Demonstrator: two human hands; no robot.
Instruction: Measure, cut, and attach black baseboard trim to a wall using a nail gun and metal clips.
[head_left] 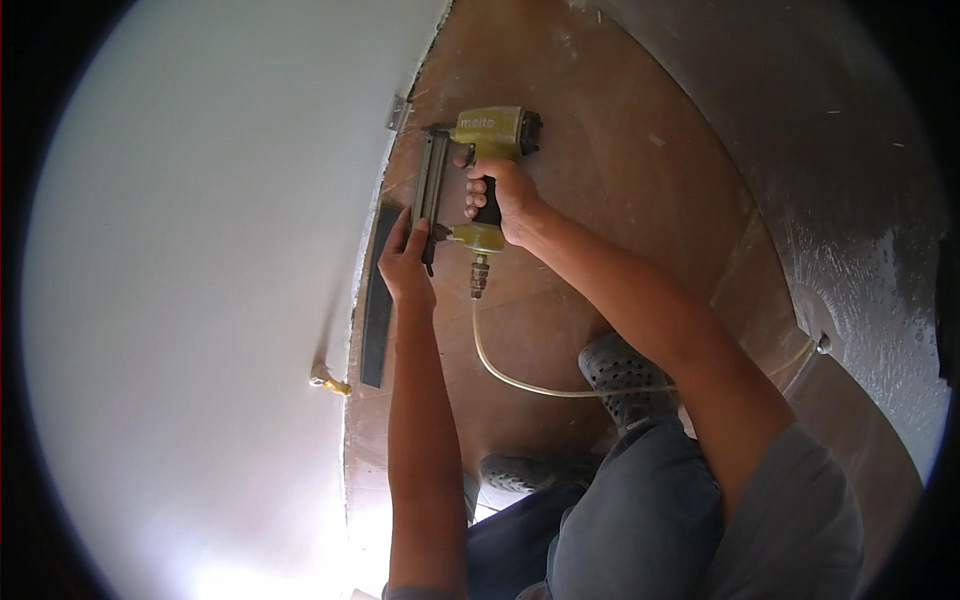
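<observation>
A yellow-green pneumatic nail gun point(490, 128) is held out in front of me over the brown floor. My right hand point(512, 195) wraps round its black grip, fingers closed. At the lower end of the long metal magazine point(431, 180), my left hand point(408, 270) pinches it between thumb and fingers. The gun's nose is toward the white wall, near a small metal bracket point(398, 114); whether it touches anything I cannot tell. From a coupling under the grip, a pale air hose point(520, 384) curves down and right, passing my right forearm.
The white wall point(200, 250) fills the left side. Along its base lies a long dark strip point(376, 320), and a yellow fitting point(330, 380) sticks out farther down. My grey clogs point(625, 375) stand on the brown floor point(590, 110). A grey wet-looking surface point(830, 170) curves along the right.
</observation>
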